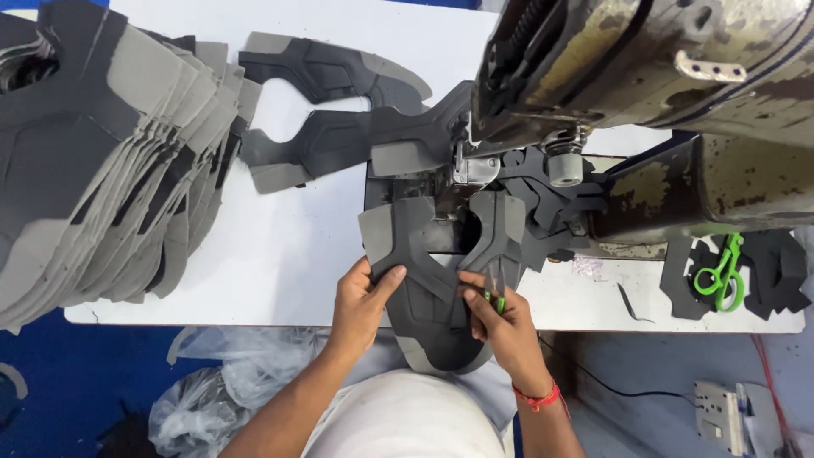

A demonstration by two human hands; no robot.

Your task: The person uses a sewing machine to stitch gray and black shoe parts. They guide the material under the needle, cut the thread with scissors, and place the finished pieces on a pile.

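Grey-and-black shoe upper [428,297] lies flat just in front of the sewing machine [627,76]. It looks like thread trimming after stitching; next calls for a careful snip. Left hand [360,301] pins it with fingers spread, right hand [500,318] grips green-handled thread snips [497,287] blades-forward.

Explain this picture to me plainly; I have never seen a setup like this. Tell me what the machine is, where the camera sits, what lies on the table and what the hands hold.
The single picture comes from a camera on the person's head, looking down. The big worn metal body is an industrial sewing machine on a white table. The left hand presses on a grey and black shoe upper piece lying under the needle area. The right hand also rests on it while holding small green-handled thread snips. A tall stack of similar cut pieces lies on the left, and another finished piece lies behind. Green scissors lie to the right.
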